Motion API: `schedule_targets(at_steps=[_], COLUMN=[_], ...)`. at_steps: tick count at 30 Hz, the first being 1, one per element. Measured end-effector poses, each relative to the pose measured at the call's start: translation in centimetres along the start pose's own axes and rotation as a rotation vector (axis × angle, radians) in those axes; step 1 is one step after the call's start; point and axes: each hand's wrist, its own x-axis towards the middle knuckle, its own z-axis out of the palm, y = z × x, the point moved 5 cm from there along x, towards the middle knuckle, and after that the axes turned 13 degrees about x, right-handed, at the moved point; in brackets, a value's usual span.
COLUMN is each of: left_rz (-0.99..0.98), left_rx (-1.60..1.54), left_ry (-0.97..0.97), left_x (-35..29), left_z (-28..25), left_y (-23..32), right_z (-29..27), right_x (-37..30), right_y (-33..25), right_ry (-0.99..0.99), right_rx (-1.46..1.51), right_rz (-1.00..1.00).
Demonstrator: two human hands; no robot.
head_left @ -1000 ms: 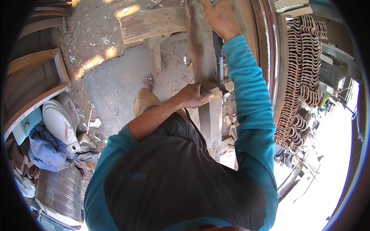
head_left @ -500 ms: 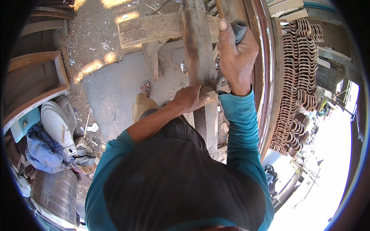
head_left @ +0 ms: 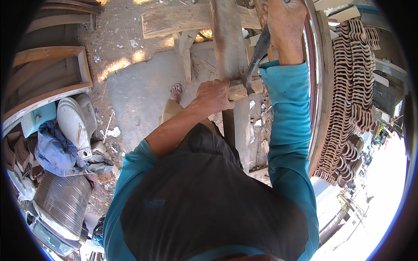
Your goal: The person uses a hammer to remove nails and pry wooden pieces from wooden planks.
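My left hand (head_left: 213, 96) is closed around a short piece of wood (head_left: 237, 90) lying across a long upright-running beam (head_left: 227, 48). Closed high on the right, my right hand (head_left: 286, 24) grips a dark metal bar (head_left: 260, 48), whose upper end shows as a hollow tube in the earlier view. Its lower end meets the short wood just right of the beam. I cannot make out the exact shape of that tip.
A wide plank (head_left: 176, 20) crosses behind the beam on a wooden trestle (head_left: 186, 48). Stacked roof tiles (head_left: 348, 100) stand at right. On the left are a wooden frame (head_left: 85, 67), a pale toilet seat (head_left: 72, 119) and a blue cloth bundle (head_left: 54, 148). My foot (head_left: 176, 90) stands by a grey sheet (head_left: 139, 91).
My right hand has moved up and slightly right with the metal bar, showing more of its length. My left hand stays on the short wood. The whole view has shifted a little.
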Motion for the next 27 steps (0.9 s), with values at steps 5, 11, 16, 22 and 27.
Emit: schedule_targets(at_steps=[5, 11, 16, 22, 27], left_rz=[-0.018, 0.011, -0.007, -0.006, -0.130], left_rx=[0.073, 0.136, 0.108, 0.191, -0.107], left_ry=[-0.044, -0.114, -0.114, -0.125, -0.254], left_x=[0.1, 0.3, -1.9, -0.2, 0.1], left_z=[-0.7, 0.6, 1.7, 0.0, 1.1], left_y=[1.0, 1.3, 1.1, 1.5, 0.3], right_z=[2.3, -1.8, -1.9, -10.0, -13.9], right_x=[-1.2, -6.7, -11.4, -24.3, -29.3], right_y=[0.6, -2.3, -3.3, -2.7, -4.3], right_ry=[-0.222, -0.091, -0.060, 0.067, 0.124], right_rx=[-0.938, 0.078, -0.015, 0.353, 0.543], right_rz=[-1.200, -0.259, -0.341, -0.596, -0.690])
